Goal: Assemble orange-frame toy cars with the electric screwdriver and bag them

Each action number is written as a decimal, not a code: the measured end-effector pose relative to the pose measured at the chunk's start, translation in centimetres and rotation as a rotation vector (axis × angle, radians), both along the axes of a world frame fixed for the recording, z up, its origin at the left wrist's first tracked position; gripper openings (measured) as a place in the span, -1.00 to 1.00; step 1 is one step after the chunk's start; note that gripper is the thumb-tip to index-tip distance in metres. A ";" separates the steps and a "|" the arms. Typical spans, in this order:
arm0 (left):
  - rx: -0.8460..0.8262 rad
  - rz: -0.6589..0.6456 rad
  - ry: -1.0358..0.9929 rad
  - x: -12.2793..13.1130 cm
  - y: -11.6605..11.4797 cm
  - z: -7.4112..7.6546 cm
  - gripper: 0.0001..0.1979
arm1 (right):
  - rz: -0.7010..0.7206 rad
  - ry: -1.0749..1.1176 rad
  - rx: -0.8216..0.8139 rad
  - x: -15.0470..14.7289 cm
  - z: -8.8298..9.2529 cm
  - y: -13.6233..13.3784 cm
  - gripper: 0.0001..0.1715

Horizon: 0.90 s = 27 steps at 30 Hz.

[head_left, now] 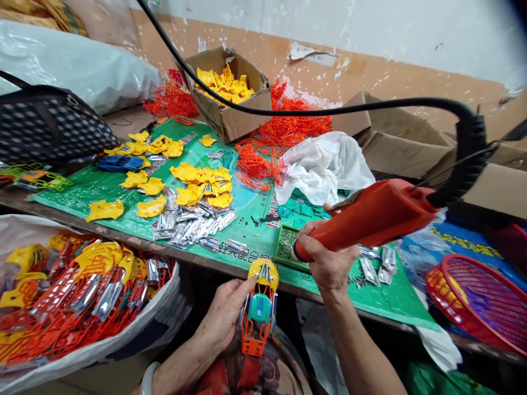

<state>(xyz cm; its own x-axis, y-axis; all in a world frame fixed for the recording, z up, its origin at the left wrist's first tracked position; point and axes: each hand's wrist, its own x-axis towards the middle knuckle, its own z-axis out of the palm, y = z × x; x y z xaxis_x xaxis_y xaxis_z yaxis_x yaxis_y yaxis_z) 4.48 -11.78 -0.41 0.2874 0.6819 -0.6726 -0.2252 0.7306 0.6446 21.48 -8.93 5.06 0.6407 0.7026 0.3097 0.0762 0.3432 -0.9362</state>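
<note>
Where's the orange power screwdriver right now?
The orange power screwdriver is right of centre in the head view, gripped by the right hand above the green mat, just below the white plastic bag.

This is a small toy-assembly workshop, a cramped piecework corner. A long counter [16,198] under a green printed plastic sheet [255,208] carries loose heaps of yellow moulded plastic car shells [201,186], shiny silver plastic strips [193,222] and tangled orange plastic lattice frames [284,131]. An open brown cardboard box [234,118] holds more yellow shells, a white plastic sack [135,334] brims with the same parts, and a corded orange electric screwdriver [370,216] is at work before a scuffed, flaking painted wall [370,33]
</note>
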 end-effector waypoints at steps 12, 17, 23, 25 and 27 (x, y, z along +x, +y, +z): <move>0.009 0.013 0.016 0.2 -0.1 -0.5 -0.61 | 0.181 0.116 0.118 -1.4 2.9 -1.0 -0.48; 0.016 0.039 -0.017 0.2 -0.1 -0.6 -0.60 | 0.340 0.115 0.050 -3.8 1.9 -1.6 -0.59; 0.038 0.010 -0.038 0.0 -0.2 -0.7 -0.58 | 0.377 0.074 0.018 -4.7 1.0 -1.4 -0.84; 0.039 -0.001 -0.054 0.0 -0.2 -0.8 -0.59 | 0.390 0.079 0.022 -4.7 0.9 -1.4 -0.84; 0.036 -0.001 -0.071 0.0 -0.2 -0.8 -0.60 | 0.400 0.078 0.014 -4.7 0.8 -1.5 -0.85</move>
